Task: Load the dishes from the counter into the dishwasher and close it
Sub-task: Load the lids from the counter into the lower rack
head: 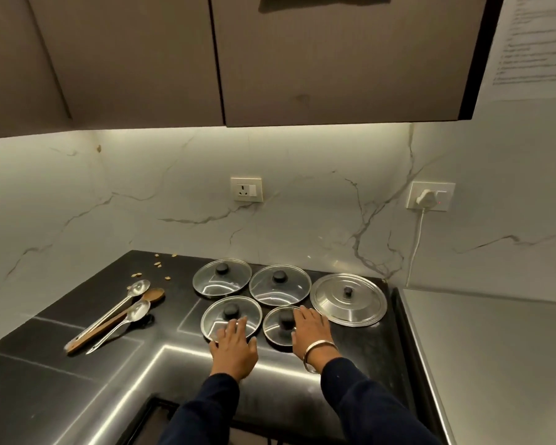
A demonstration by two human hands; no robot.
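Both hands reach over the lids on the black table.

Head view: the left hand [235, 343], fingers spread, rests on the near-left glass lid [231, 317]; the right hand [309, 329], flat and relaxed, covers the edge of the small glass lid [281, 326]. Glass looks fragile and slick, so the black knob [230, 311] seems the safest hold.

Brown matte wall cabinets [334, 59] at twelve o'clock; white empty wall socket [246, 189] centre; white plugged socket [430, 196] at two o'clock; scattered pale seeds [157, 264] at nine o'clock.

Dim warm under-cabinet glow, streaky glare on black counter [161, 358], wide-angle bowing.
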